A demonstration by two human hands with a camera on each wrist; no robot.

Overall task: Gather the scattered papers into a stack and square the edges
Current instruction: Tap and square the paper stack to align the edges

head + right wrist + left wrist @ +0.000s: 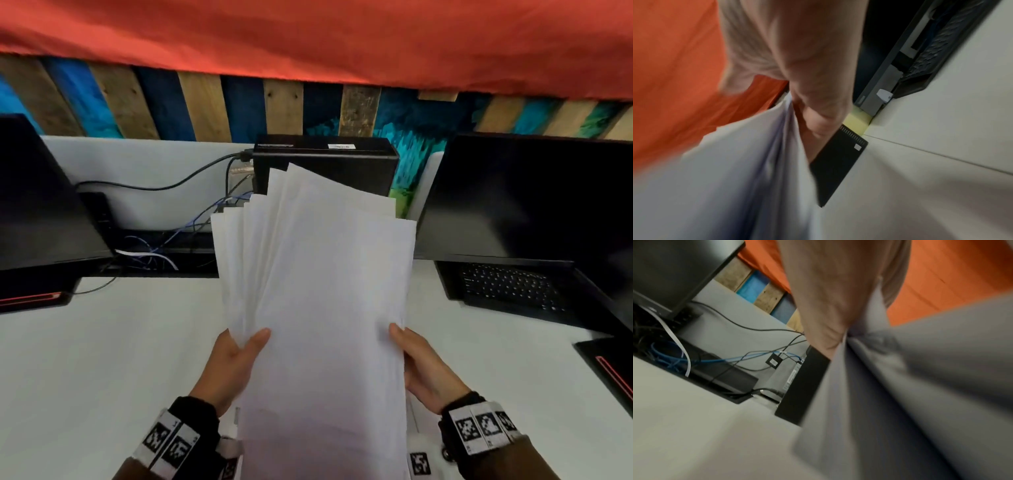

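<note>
A bundle of several white papers (318, 291) stands upright above the white desk (85, 359), held between both hands. The far top edges fan out unevenly, with sheets stepping off to the left. My left hand (236, 359) grips the left side, thumb on the front sheet and fingers hidden behind. My right hand (418, 363) grips the right edge the same way. In the left wrist view the papers (910, 402) fill the right half below the left hand (830, 296). In the right wrist view the papers (731, 170) are blurred under the right hand (803, 65).
A black box (325, 161) with cables (164, 240) stands behind the papers. A dark monitor (37, 205) sits far left, an open laptop (520, 240) far right, and a black device (613, 363) at the right edge. A red cloth (308, 37) hangs above.
</note>
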